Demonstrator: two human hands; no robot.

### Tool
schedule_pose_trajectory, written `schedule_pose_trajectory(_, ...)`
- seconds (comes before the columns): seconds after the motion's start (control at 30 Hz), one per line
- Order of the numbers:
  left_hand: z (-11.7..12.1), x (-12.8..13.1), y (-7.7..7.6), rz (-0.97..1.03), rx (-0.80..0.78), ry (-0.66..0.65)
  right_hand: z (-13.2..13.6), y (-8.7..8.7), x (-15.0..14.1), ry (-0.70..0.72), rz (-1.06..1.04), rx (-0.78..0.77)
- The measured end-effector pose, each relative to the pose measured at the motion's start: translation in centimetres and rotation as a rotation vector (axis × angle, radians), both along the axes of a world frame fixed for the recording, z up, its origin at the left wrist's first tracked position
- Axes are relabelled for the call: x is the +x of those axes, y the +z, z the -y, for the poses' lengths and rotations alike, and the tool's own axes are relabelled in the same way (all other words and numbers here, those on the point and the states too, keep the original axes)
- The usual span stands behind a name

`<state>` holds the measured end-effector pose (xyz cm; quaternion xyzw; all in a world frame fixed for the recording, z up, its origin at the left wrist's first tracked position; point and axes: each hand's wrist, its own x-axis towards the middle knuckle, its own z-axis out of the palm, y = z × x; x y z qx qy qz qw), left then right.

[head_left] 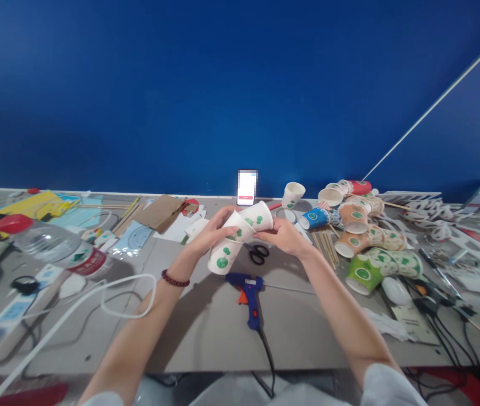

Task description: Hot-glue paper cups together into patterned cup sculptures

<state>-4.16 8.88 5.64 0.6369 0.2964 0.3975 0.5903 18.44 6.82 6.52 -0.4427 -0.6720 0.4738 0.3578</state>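
White paper cups with green leaf prints (243, 225) are held above the table in both of my hands. One cup (223, 258) tilts down to the left and another (259, 216) points up to the right, meeting near the middle. My left hand (212, 234) wraps round them from the left, thumb across the front. At the right-hand cup's rim, my right hand (285, 237) has its fingers closed; part of the grip is hidden. Below the cups lies a blue glue gun (249, 293) with an orange trigger. Black-handled scissors (259, 255) lie just behind it.
A lit phone (247, 189) leans against the blue wall. One paper cup (293, 195) stands behind my right hand. Stacked coloured cups (362, 273) and wooden sticks (325, 248) lie to the right. A large plastic bottle (62, 251), cardboard (158, 213) and a white cable (74, 299) occupy the left.
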Motion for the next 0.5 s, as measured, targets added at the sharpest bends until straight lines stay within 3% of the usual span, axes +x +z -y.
schedule_pose_trajectory(0.3,-0.4,-0.8,0.3,-0.027,0.092,-0.090,0.8,0.8,-0.1,-0.035,0.175,0.168)
schedule_pose_trajectory(0.5,-1.0,-2.0,0.9,-0.128,0.217,-0.168,1.5,1.1,-0.7,-0.033,0.332,0.369)
